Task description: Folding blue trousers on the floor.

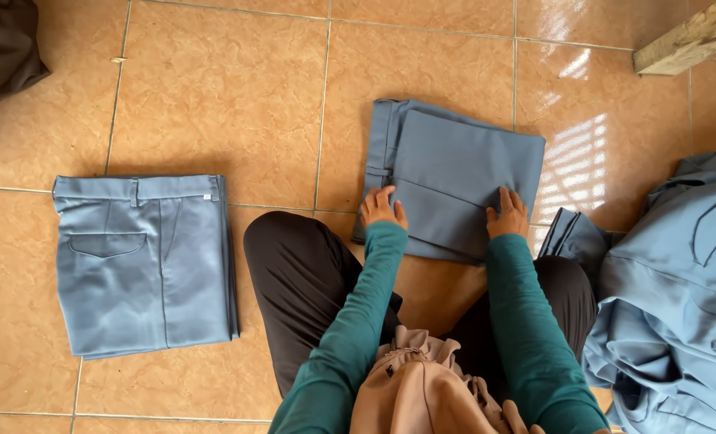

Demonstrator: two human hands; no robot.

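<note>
Folded trousers (454, 177) lie on the tiled floor (221, 96) just past our knees, waistband at the left, long axis tilting slightly down to the right. Soft, light cloth, we judge, floppy if lifted by one corner; best taken along the near edge. Left hand (382, 207) and right hand (508, 214) press flat there, grip spread, clasping nothing. Another folded pair (145, 261) lies left, an unfolded heap (679, 297) right.
</note>
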